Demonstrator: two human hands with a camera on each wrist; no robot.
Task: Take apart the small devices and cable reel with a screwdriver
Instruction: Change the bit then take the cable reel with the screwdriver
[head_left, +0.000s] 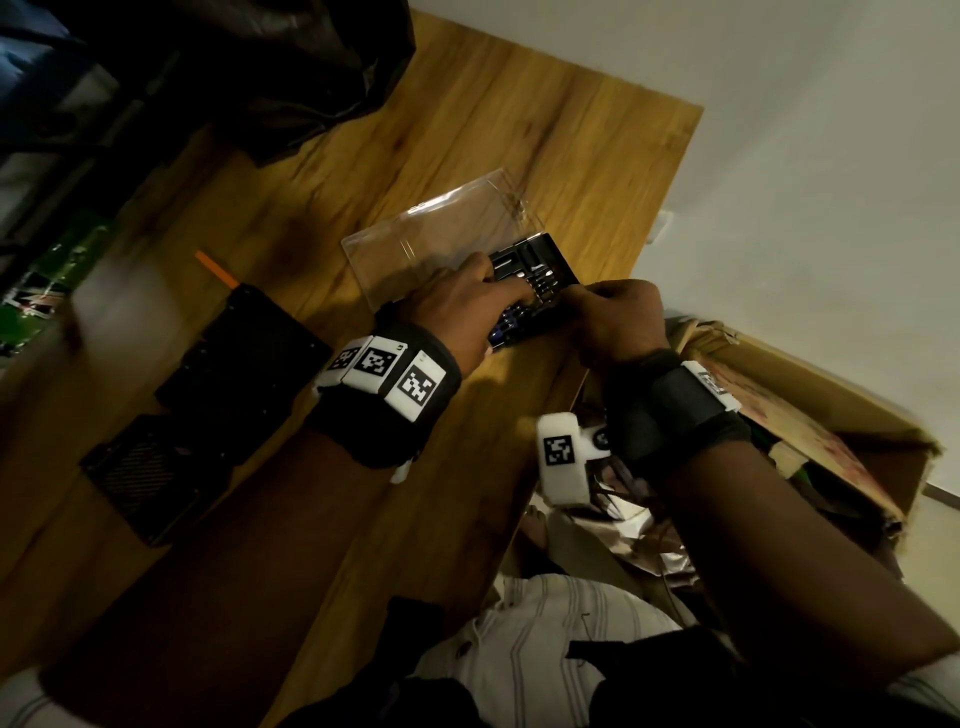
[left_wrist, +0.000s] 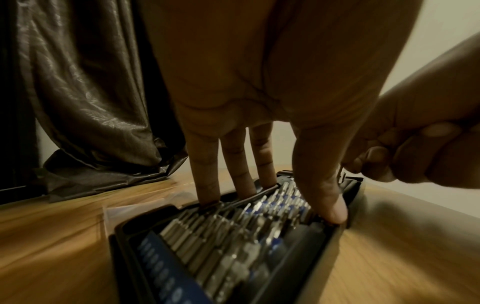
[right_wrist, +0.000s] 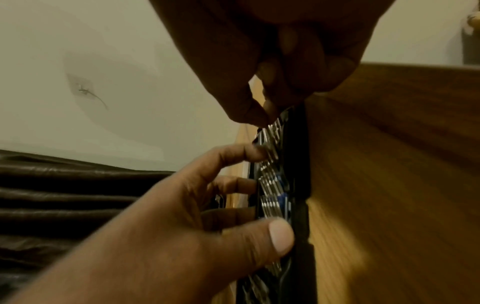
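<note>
An open screwdriver bit case (head_left: 540, 275) lies on the wooden table (head_left: 519, 130), its clear lid (head_left: 441, 234) folded back to the left. Rows of metal bits (left_wrist: 233, 242) fill its black tray. My left hand (head_left: 467, 301) lies over the tray with straight fingers: fingertips (left_wrist: 210, 195) on the far rim, thumb on the near rim. My right hand (head_left: 587, 299) is curled at the tray's right end, thumb and forefinger (right_wrist: 257, 119) pinching at that end. What sits between them is hidden. Two black devices (head_left: 244, 353) (head_left: 150, 473) lie to the left.
An orange strip (head_left: 215, 267) lies beside the upper black device. A dark glossy cloth (head_left: 291, 67) hangs over the table's far left. An open cardboard box (head_left: 831, 415) with loose items stands beside the table on the right, below a pale wall.
</note>
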